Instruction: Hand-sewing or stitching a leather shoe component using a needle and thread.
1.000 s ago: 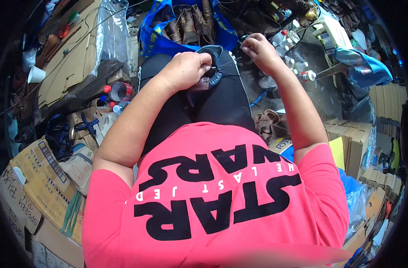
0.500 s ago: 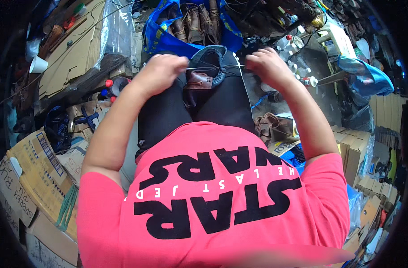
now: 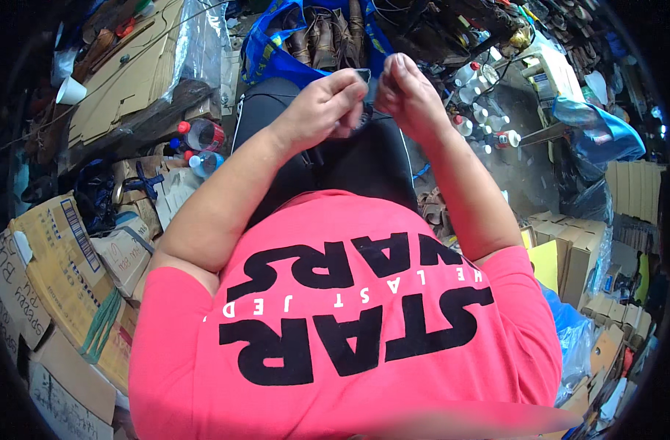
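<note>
Between my thighs sits a dark leather shoe (image 3: 363, 118), mostly covered by my hands, with only a dark edge showing. My left hand (image 3: 326, 107) is closed over the shoe's left side, its fingers curled around a thin thread. Its fingertips are slightly blurred. At the shoe's right side my right hand (image 3: 410, 97) is raised, thumb and fingers pinched on the thread. Little of the thread itself can be seen now. The two hands are close together but apart.
Just beyond my knees stands a blue bag (image 3: 276, 67) holding several brown leather shoes (image 3: 322, 42). Plastic bottles (image 3: 204, 136) are on the left, and more bottles (image 3: 499, 119) on the right. Cardboard boxes (image 3: 63, 257) crowd the left, with a blue cloth (image 3: 603, 132) at far right.
My hands have come inward from wide apart, where the thread was stretched between them across the shoe. They now cover most of the shoe.
</note>
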Available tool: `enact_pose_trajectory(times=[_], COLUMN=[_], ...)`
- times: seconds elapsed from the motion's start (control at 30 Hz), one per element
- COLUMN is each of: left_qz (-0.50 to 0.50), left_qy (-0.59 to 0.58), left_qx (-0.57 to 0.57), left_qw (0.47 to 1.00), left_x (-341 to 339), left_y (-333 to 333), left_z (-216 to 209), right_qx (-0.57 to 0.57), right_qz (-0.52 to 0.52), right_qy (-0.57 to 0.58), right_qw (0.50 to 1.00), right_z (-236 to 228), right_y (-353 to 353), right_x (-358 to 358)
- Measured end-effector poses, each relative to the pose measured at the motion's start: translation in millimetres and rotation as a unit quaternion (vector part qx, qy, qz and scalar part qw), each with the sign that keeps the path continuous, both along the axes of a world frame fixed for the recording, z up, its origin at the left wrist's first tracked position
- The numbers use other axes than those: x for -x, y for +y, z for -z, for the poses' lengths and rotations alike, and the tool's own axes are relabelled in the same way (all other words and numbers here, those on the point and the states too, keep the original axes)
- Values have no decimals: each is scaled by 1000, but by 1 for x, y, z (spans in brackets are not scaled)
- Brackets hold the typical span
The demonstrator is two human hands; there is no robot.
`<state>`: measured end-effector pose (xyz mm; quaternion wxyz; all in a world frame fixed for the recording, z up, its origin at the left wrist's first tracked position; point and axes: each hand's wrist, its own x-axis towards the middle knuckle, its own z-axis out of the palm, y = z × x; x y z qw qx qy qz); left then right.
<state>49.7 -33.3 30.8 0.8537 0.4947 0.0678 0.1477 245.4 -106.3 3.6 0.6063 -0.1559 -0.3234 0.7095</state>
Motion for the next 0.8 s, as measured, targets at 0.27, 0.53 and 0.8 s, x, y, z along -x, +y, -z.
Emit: enact_pose_trajectory(times=[0.27, 0.53, 0.8], left_qz=[-247, -490, -110], left_qy=[350, 494, 255], left_qx=[-716, -578, -562], left_qw=[552, 427, 779], left_x=[222, 312, 68], left_y=[131, 164, 22], left_z=[-13, -68, 17], right_qx=[195, 455, 169], right_qz=[197, 119, 138], right_qy=[-820, -840, -478], right_qw=[500, 271, 851], right_z=[3, 37, 6], right_y=[-140, -272, -67], right_x=[-132, -260, 10])
